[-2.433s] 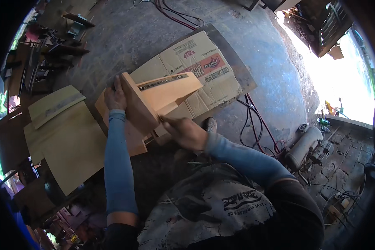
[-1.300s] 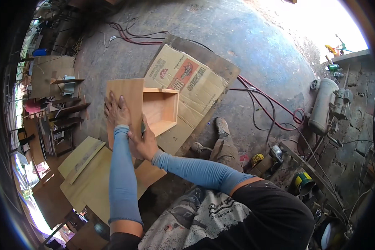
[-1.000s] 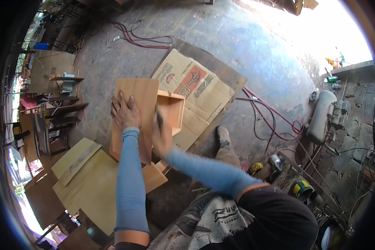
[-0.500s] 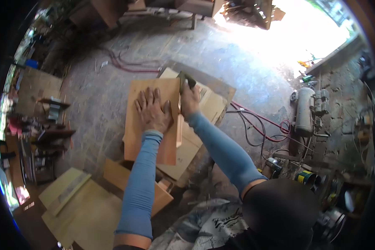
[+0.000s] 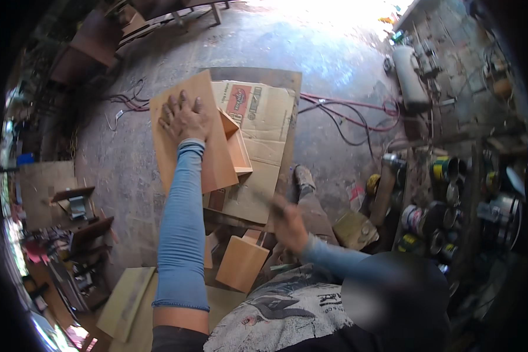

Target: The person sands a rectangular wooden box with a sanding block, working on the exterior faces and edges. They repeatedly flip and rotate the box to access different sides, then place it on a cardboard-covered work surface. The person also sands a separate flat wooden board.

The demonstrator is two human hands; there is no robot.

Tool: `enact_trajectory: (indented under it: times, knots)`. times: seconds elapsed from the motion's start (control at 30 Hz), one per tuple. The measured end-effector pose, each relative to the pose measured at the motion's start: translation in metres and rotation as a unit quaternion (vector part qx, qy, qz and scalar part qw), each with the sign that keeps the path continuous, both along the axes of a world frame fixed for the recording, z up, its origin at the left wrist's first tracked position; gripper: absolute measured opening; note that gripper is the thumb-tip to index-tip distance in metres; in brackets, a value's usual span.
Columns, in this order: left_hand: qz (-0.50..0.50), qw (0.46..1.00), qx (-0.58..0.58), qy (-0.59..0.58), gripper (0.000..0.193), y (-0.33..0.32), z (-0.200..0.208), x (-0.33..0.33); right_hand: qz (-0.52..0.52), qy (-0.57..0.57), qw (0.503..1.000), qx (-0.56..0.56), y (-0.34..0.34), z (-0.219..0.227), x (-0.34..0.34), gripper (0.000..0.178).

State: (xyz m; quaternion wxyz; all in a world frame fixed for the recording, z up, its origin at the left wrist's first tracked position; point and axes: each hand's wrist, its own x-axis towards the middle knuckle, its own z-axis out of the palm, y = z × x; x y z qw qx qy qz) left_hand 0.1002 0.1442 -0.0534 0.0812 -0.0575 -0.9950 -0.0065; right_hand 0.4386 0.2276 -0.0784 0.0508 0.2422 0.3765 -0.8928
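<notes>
My left hand [image 5: 188, 120] lies flat with spread fingers on a light brown wooden panel [image 5: 219, 154]. Beneath that panel, a shallow wooden box [image 5: 240, 154] shows its inner side and a corner. Flattened cardboard [image 5: 273, 149] lies under both, over a low work surface [image 5: 287, 79]. My right hand [image 5: 290, 226] is off the wood, near my thigh, smeared by motion. A dark, blurred piece [image 5: 263, 202] juts from its fingers; its kind cannot be made out.
Another wooden piece [image 5: 242, 263] sits by my legs, and pale boards [image 5: 123, 299] lie at the lower left. Red and dark hoses [image 5: 349, 120] cross the floor toward a grey tank [image 5: 409, 79]. Paint cans [image 5: 446, 168] crowd the right side.
My right hand has pulled back from the panel's right edge toward my body. My left hand stays on the panel, which now sits turned and further left in view, showing more of the box.
</notes>
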Motion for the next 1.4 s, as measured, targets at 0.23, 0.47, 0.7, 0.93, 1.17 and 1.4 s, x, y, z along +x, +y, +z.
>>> enact_trajectory:
  times: [0.23, 0.47, 0.7, 0.93, 1.17, 1.4]
  knots:
    - [-0.022, 1.000, -0.003, -0.003, 0.063, 0.010, -0.011, -0.004, 0.078, 0.126, 0.895, 0.420, -0.006, 0.009, -0.138, 0.068]
    - [-0.032, 0.999, -0.027, 0.020, 0.060, -0.004, -0.008, 0.002, 0.081, 0.139, 0.852, 0.497, -0.006, 0.008, -0.169, 0.077]
    - [-0.069, 0.994, -0.083, 0.015, 0.063, -0.004, -0.021, -0.011, 0.078, 0.158, 0.812, 0.557, 0.045, -0.003, -0.318, 0.076]
    - [-0.016, 1.000, -0.013, 0.001, 0.061, 0.008, -0.006, -0.005, -0.018, 0.178, 0.943, 0.281, 0.006, -0.013, -0.212, 0.057]
    - [-0.008, 1.000, -0.001, 0.008, 0.063, 0.020, -0.002, -0.004, 0.071, 0.067, 0.971, 0.217, 0.070, 0.000, -0.337, 0.074]
    - [0.061, 0.998, 0.002, 0.009, 0.065, 0.009, -0.002, -0.002, 0.288, 0.065, 0.933, 0.208, 0.031, -0.007, -0.023, 0.053]
